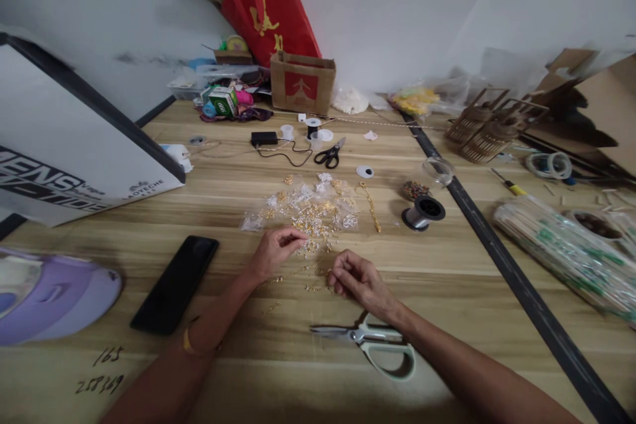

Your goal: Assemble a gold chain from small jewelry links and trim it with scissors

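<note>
My left hand (277, 252) is closed, its thumb and fingertips brought together at the near edge of a pile of small gold and silver beads (318, 222). Whatever is between those fingertips is too small to make out. To the right, my right hand (358, 278) pinches a thin gold beaded chain (314, 288), part of which lies on the table between the hands. Just below my right hand lie pale-handled scissors (365, 338), blades pointing left. Small plastic bags (283, 202) lie around the beads, and a second gold chain (370, 209) rests to their right.
A black phone (176, 285) and a purple visor (64, 295) lie at left, by a large white box (74, 146). Black scissors (329, 154), a wire spool (423, 212) and a paper bag (303, 83) stand farther back. Wrapped sticks (561, 252) lie at right.
</note>
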`<state>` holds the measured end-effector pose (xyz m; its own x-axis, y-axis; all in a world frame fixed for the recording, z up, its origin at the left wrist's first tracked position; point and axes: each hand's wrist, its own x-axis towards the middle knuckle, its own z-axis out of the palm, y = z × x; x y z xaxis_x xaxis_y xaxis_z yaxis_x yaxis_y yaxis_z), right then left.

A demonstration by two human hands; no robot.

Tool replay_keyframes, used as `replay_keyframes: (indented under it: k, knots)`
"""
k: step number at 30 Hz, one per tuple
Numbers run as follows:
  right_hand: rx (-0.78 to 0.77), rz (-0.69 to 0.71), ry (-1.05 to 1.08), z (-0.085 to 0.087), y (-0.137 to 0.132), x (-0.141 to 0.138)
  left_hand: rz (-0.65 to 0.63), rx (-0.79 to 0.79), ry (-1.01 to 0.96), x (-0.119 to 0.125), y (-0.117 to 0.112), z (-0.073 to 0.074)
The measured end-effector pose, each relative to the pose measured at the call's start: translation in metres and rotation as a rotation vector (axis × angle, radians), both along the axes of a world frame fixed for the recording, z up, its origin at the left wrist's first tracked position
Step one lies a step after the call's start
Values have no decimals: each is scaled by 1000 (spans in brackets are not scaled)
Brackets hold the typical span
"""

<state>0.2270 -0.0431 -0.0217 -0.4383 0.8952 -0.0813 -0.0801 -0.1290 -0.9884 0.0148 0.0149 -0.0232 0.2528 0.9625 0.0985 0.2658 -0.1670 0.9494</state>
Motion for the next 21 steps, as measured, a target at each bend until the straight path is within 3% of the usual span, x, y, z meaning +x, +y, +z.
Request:
replay_keyframes:
  k: [10, 21]
  knots:
    - [6, -1, -12, -1, 0, 0, 44, -74, -101, 1, -1, -10]
    - [-3, -2, -2, -2, 0, 0, 48, -3, 6, -1, 1, -9]
